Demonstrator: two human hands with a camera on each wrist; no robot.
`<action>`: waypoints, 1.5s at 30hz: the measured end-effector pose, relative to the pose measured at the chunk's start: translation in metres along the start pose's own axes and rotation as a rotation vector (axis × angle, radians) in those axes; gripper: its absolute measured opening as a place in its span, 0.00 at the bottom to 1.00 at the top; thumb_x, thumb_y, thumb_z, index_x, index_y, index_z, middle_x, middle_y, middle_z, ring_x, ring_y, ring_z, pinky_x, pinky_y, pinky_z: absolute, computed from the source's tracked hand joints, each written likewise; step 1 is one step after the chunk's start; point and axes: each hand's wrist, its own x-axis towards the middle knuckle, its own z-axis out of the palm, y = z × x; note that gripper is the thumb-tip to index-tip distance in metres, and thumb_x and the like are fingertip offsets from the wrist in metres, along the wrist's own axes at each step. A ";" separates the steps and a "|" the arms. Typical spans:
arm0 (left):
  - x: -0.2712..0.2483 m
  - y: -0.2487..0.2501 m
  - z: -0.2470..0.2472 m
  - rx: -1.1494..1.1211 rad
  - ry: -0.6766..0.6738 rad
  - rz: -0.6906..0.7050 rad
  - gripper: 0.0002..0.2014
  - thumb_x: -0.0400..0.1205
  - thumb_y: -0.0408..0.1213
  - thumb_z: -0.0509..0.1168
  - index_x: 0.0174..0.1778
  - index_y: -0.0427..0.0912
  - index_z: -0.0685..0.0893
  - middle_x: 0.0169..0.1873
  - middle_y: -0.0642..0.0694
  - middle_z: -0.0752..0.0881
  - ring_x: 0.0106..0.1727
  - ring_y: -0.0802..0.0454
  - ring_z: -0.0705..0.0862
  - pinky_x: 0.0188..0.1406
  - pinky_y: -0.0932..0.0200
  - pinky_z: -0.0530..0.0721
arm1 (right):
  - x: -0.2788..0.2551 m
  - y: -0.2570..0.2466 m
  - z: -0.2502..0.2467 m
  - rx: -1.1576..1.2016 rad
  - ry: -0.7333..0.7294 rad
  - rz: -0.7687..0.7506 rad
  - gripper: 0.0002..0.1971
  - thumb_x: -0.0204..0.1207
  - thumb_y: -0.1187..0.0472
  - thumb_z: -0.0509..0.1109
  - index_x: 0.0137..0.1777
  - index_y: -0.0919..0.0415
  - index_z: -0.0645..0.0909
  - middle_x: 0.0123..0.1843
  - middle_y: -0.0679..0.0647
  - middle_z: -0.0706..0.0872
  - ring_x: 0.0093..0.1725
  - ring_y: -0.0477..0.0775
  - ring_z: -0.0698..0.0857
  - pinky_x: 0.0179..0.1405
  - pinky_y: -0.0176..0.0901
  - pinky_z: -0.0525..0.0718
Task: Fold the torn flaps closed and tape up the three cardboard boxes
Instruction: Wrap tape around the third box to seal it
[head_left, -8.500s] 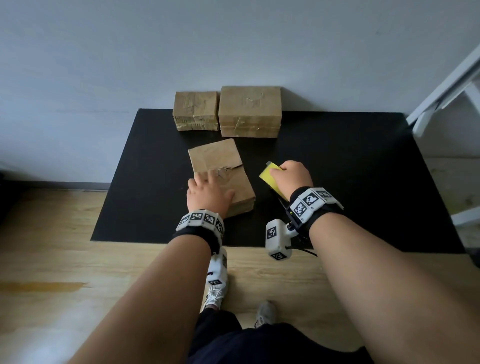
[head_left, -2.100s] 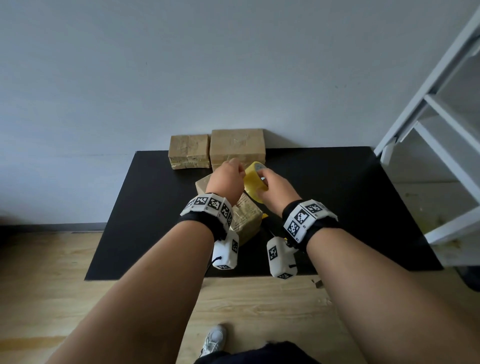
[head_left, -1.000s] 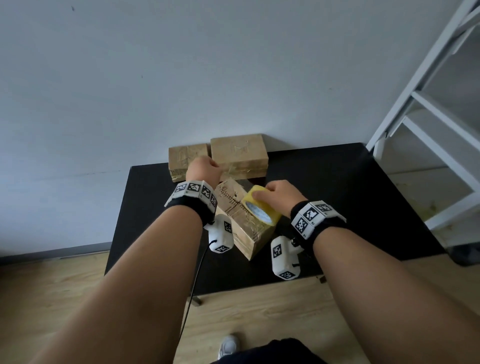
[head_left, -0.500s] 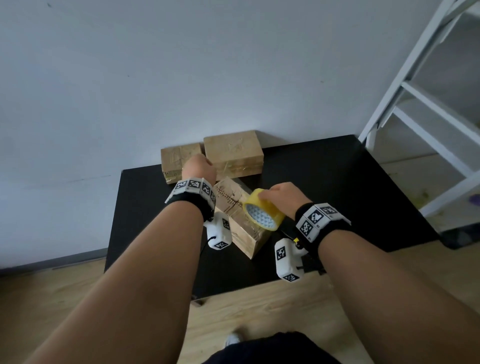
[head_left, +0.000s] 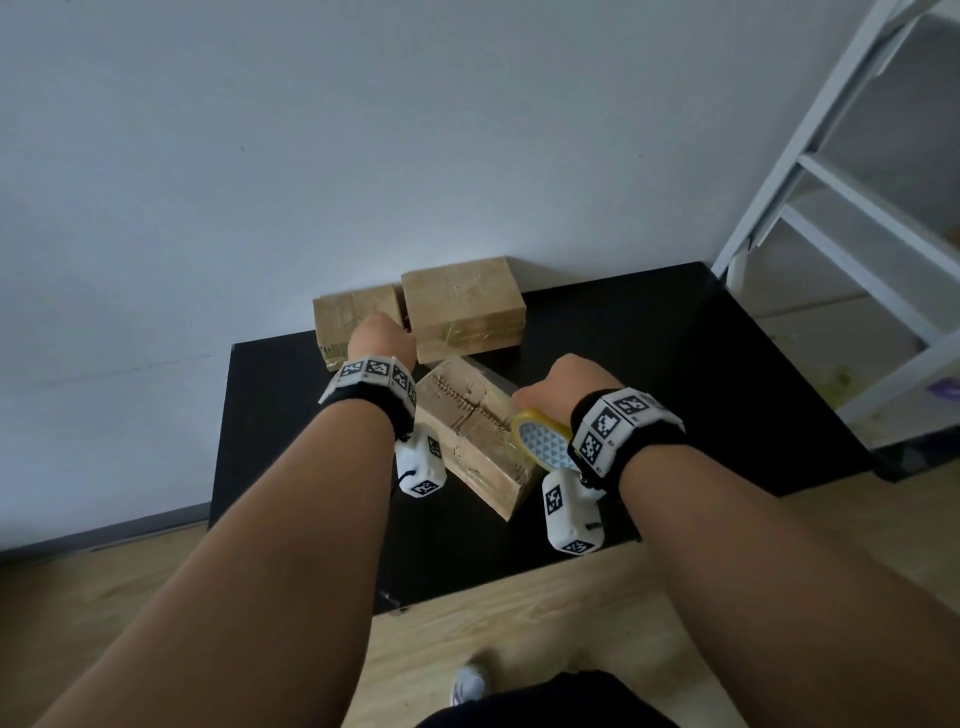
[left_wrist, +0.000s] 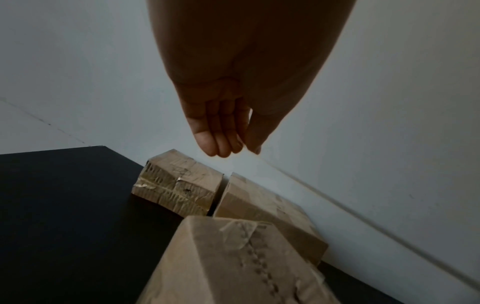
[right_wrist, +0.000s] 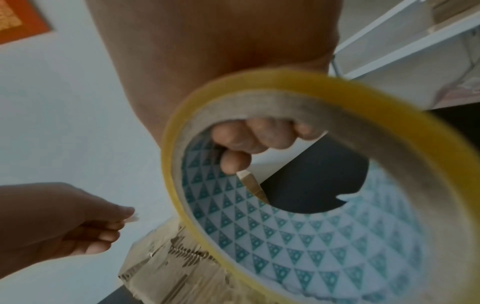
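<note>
My left hand (right_wrist: 64, 224) pinches the tape end, right hand (head_left: 561, 387) grips the tape roll (head_left: 543, 444). I'd pull taut, then lay it along the near box (head_left: 472, 441) seam.

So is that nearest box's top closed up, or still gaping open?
Closed: the nearest box has its torn flaps folded flat, meeting along a ragged centre seam. Whether tape covers that seam, cannot tell.

Plain room, wood floor (head_left: 545, 623), white wall (head_left: 415, 130), white shelving (head_left: 831, 182)
</note>
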 end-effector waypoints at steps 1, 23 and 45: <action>0.002 -0.002 0.003 0.017 -0.027 0.002 0.14 0.85 0.40 0.63 0.48 0.30 0.86 0.39 0.37 0.87 0.36 0.46 0.84 0.28 0.61 0.75 | 0.000 -0.004 0.003 -0.035 0.006 0.003 0.14 0.75 0.45 0.70 0.43 0.57 0.82 0.39 0.53 0.87 0.38 0.52 0.87 0.41 0.46 0.84; 0.047 -0.035 0.051 0.124 -0.282 0.008 0.17 0.83 0.43 0.67 0.33 0.37 0.77 0.38 0.39 0.84 0.42 0.43 0.83 0.41 0.53 0.79 | 0.006 -0.043 0.018 -0.179 0.038 0.165 0.13 0.79 0.49 0.66 0.40 0.58 0.77 0.39 0.54 0.83 0.35 0.52 0.82 0.38 0.44 0.79; -0.041 -0.044 0.054 0.306 0.002 0.603 0.17 0.82 0.34 0.64 0.68 0.44 0.79 0.68 0.48 0.77 0.68 0.48 0.74 0.63 0.54 0.79 | 0.005 -0.029 0.018 -0.039 -0.016 0.142 0.16 0.76 0.44 0.70 0.43 0.59 0.80 0.41 0.54 0.84 0.38 0.53 0.83 0.37 0.45 0.79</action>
